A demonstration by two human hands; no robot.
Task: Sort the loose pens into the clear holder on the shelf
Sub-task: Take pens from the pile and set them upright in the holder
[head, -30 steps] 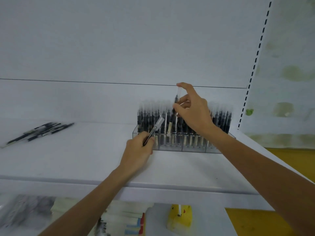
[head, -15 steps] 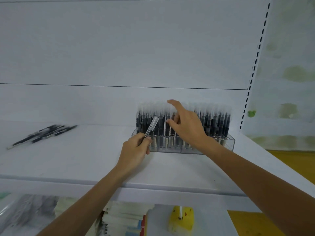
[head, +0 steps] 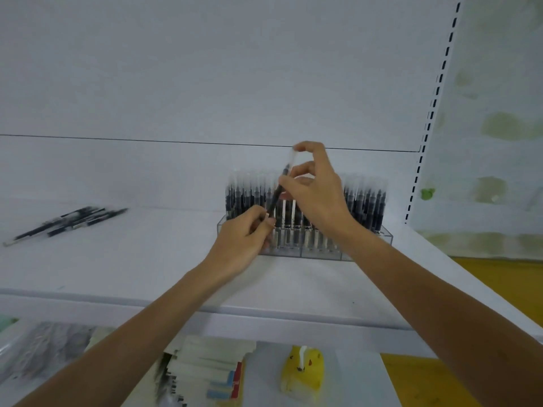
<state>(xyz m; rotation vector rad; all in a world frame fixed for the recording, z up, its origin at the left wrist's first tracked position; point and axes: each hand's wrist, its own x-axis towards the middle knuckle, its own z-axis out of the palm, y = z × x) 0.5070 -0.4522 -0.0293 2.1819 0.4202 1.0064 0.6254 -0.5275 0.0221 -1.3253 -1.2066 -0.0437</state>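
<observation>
Both hands are closed on one black pen with a clear cap (head: pixel 275 198), held tilted in front of the holder, cap end uppermost. The left hand (head: pixel 244 239) grips the lower end of the pen with its fingers curled round it. The right hand (head: pixel 318 195) pinches the capped upper end, with the index fingertip on the top of the cap and the thumb against the barrel below.

Count: two hands and one pen in hand. One clear plastic holder (head: pixel 379 240) stands at the back of the white shelf (head: pixel 132 259), packed with upright black pens too many and too blurred to count. A small cluster of loose black pens (head: pixel 70 221) lies flat on the shelf well to the left, its number also uncertain.

The two hands and the right forearm cover the middle of the holder. A slotted white upright (head: pixel 435 98) borders the shelf on the right. On the level below lie a stack of flat packets (head: pixel 205 368) and a yellow object (head: pixel 302 374).
</observation>
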